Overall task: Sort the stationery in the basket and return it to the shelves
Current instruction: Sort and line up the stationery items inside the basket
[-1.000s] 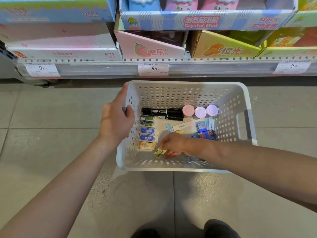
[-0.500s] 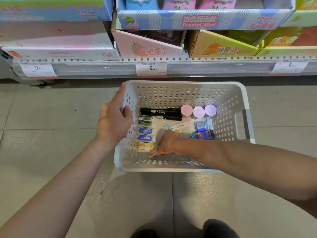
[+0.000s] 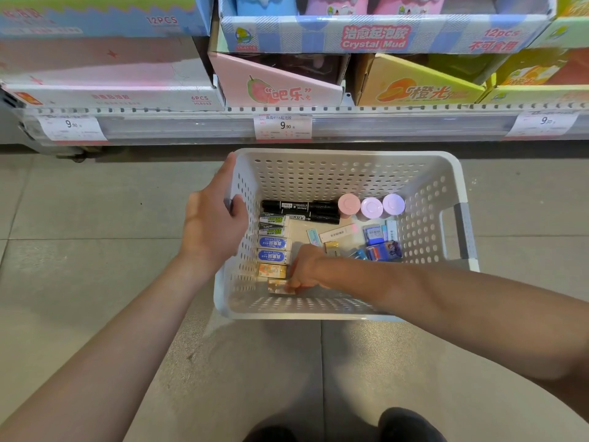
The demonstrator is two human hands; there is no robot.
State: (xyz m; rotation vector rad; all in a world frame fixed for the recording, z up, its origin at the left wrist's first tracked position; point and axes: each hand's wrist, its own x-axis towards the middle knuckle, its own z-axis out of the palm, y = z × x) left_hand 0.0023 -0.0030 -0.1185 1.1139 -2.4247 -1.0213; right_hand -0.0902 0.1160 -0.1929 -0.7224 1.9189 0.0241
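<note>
1. Grey floor tiles (image 3: 79,250) run up to a shop shelf (image 3: 350,127) stacked with display boxes (image 3: 376,36).
2. White basket (image 3: 452,173) sits on the floor before the shelf.
3. Left hand (image 3: 212,231) grips the basket's left rim.
4. Right hand (image 3: 304,269) reaches inside, pinching a small yellow eraser (image 3: 276,287) at the near end of an eraser row (image 3: 273,247).
5. Black markers (image 3: 299,210) and three round caps (image 3: 371,205) lie along the far wall.

The basket (image 3: 452,199) sits on the floor (image 3: 79,234) right in front of the shelf (image 3: 382,126). Inside, the erasers (image 3: 273,247) line up along the left wall, markers (image 3: 299,209) lie across the back, three round jars (image 3: 371,207) just to their right, more small packs (image 3: 381,245) on the right side. The left hand (image 3: 212,231) grips the left rim, the right hand (image 3: 307,269) is down by the near end of the eraser row.
</note>
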